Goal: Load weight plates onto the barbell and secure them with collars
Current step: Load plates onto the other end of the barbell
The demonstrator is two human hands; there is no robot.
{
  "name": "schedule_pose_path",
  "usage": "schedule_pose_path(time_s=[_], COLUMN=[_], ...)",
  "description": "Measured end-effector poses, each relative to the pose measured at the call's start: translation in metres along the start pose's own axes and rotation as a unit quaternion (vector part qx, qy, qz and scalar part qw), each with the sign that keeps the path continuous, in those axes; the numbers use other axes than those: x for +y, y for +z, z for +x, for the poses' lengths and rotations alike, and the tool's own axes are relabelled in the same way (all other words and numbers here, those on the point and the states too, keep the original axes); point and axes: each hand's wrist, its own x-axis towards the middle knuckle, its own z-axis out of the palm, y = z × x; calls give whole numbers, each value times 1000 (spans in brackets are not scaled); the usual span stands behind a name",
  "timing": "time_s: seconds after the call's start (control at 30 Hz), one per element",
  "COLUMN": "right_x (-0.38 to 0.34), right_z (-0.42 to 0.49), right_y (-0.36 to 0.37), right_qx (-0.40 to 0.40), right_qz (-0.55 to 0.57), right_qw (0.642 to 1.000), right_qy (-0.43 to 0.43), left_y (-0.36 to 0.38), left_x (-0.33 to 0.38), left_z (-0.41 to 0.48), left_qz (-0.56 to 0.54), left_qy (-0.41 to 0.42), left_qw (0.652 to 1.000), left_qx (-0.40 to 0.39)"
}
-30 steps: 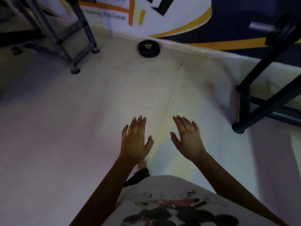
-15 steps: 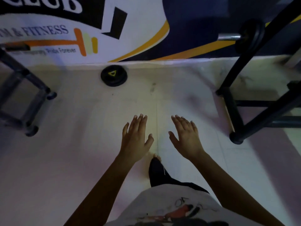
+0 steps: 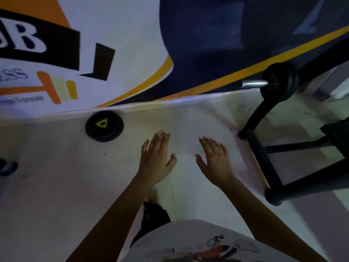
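Head view shows our weight plate flat on the floor beside the wall, well left of the barbell on its rack. Our left hand and right hand hover empty, fingers straight and apart. We should squat, grip opposite rims firmly, and lift it level.

A gym, shown by its wall banner, racked barbell and loose weight plate
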Motion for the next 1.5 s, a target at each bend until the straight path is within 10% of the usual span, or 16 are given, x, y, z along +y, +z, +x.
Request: schedule_pose_path(time_s=[0.57, 1.5], right_x=[68, 430], right_z=[289, 408], right_y=[-34, -104], right_qx=[134, 255], right_qz=[-43, 118], right_qw=[953, 782], right_qy=[268, 557], left_y=[48, 284], left_x=[-18, 325], left_z=[414, 732], left_qz=[-46, 4], left_qy=[288, 518], left_qw=[951, 795], left_qx=[-105, -317])
